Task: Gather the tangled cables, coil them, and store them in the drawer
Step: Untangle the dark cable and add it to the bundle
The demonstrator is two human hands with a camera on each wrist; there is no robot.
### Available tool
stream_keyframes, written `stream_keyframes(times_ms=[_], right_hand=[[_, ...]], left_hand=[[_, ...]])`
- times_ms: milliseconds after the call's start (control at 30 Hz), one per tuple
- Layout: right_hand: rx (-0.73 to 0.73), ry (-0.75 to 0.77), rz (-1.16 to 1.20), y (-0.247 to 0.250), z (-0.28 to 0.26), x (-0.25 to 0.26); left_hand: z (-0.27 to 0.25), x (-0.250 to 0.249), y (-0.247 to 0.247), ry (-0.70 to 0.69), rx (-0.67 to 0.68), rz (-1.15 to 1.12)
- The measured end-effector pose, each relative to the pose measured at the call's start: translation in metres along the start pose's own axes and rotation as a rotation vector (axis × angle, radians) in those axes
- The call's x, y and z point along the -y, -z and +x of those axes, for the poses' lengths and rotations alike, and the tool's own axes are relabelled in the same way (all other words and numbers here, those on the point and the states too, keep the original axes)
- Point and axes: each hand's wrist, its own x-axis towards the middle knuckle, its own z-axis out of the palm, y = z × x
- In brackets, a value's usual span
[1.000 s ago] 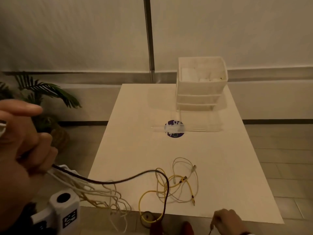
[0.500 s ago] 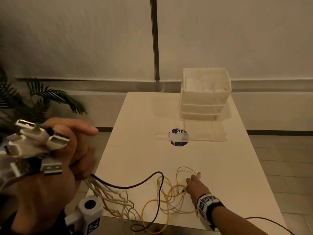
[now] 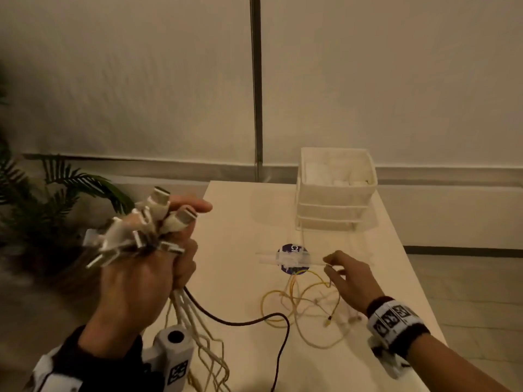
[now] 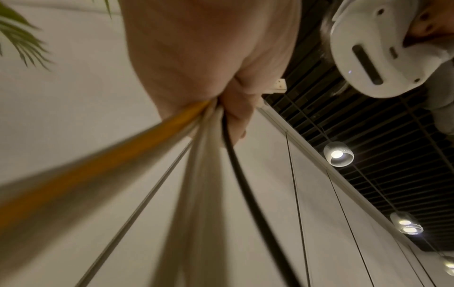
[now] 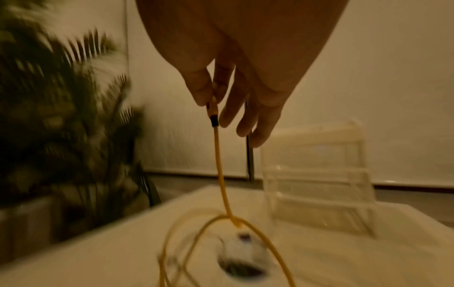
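Observation:
My left hand [image 3: 158, 267] is raised at the table's left edge and grips a bundle of cable ends [image 3: 147, 230], with white USB plugs fanning out above the fist. White strands and one black cable [image 3: 240, 323] trail down from it onto the table. In the left wrist view the cables [image 4: 209, 155] run out of the fist. My right hand [image 3: 343, 274] is lifted over the table's middle and pinches the plug end of a yellow cable [image 5: 213, 110]. The yellow cable tangle [image 3: 305, 304] lies in loops below it. The white drawer unit [image 3: 336, 190] stands at the far right.
A round purple sticker [image 3: 293, 258] under a strip of clear tape marks the table [image 3: 240, 222] centre. A potted palm [image 3: 42, 199] stands on the floor to the left. The table's front edge is close to me, with cables hanging over it.
My right hand came up from the front edge, reached the yellow tangle, and now lifts one yellow end toward the sticker. My left hand moved right with its bundle.

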Motion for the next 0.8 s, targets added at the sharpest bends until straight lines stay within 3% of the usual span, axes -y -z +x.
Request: stream_keyframes(times_ms=[200, 300, 433, 500, 633, 800], right_hand=[[-0.187, 0.055, 0.7, 0.047, 0.012, 0.098], [-0.263, 0.168, 0.689, 0.065, 0.015, 0.139], [-0.038, 0.211, 0.815, 0.089, 0.014, 0.172], [-0.002, 0.242, 0.789, 0.094, 0.01, 0.182], [-0.138, 0.242, 0.806, 0.089, 0.007, 0.189], [-0.251, 0.108, 0.874, 0.08, 0.01, 0.191]], left_hand=[[0.035, 0.022, -0.044, -0.008, 0.143, 0.034], [0.041, 0.021, -0.066, 0.043, 0.26, -0.029], [0.053, 0.026, -0.087, 0.13, 0.287, -0.028], [0.057, 0.028, -0.095, 0.165, 0.293, -0.092], [0.062, 0.034, -0.104, 0.19, 0.304, -0.21], [0.062, 0.038, -0.12, 0.081, 0.301, -0.1]])
